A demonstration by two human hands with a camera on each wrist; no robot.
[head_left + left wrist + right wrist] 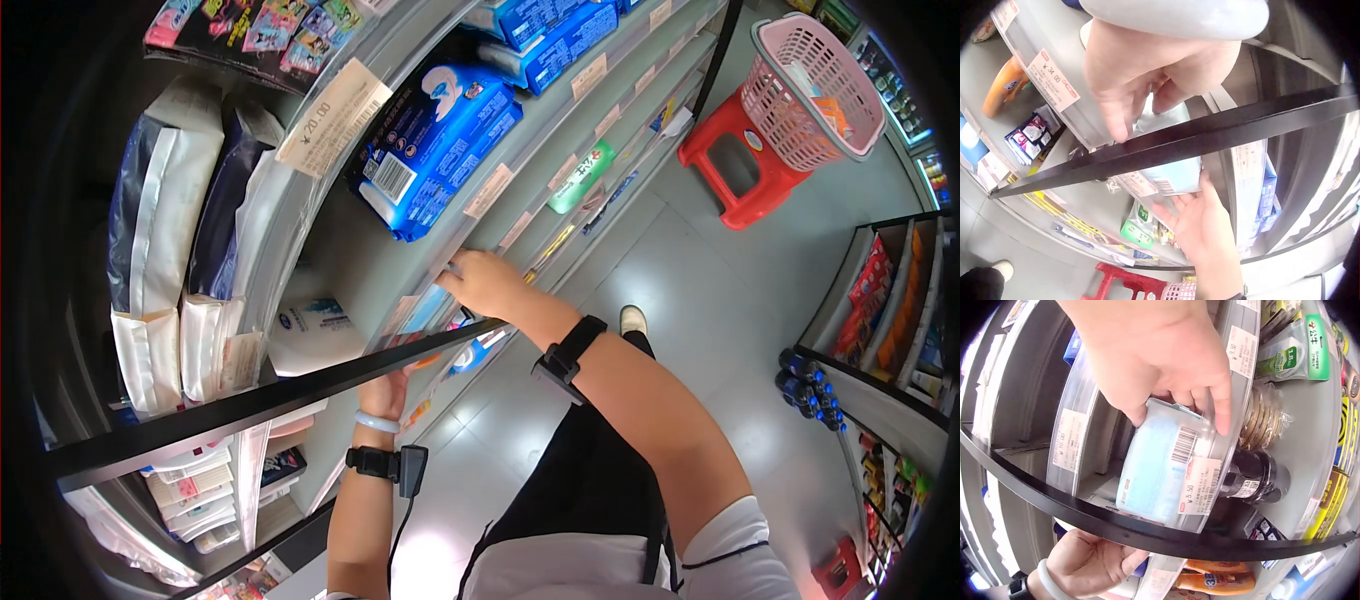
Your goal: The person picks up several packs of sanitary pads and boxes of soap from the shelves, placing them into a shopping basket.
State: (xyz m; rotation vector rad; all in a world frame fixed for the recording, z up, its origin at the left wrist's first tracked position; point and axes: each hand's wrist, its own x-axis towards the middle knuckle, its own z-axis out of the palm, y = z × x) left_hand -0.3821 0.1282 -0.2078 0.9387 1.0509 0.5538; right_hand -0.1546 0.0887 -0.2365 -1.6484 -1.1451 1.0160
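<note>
At the front edge of a shelf [1238,399], the left hand [1160,62] and the right hand [1160,356] reach to opposite ends of a pale blue pack [1157,459]. The right hand pinches one end between thumb and fingers; the left hand's thumb and fingers stand apart about the other end, and I cannot tell whether they grip it. A black post [1119,532] slants across the shelf's front edge between the hands, covering part of the pack and, in the head view, the left fingers. Also before the pack, along that edge, is a clear strip bearing a 5.50 price label [1200,486].

On the next shelf down, a dark jar [1254,478] and film-wrapped brown discs [1261,419] sit near the back edge, with a green-topped packet [1313,350] beyond the discs. Blue wipes packs [440,150] lie along the front edge of the shelf above, one jutting over it, close above the right hand.

Well apart, out on the floor, a red stool [735,160] carries a pink basket [815,95]. Blue-capped bottles [810,390] stand at the near end of the opposite shelves [890,290].
</note>
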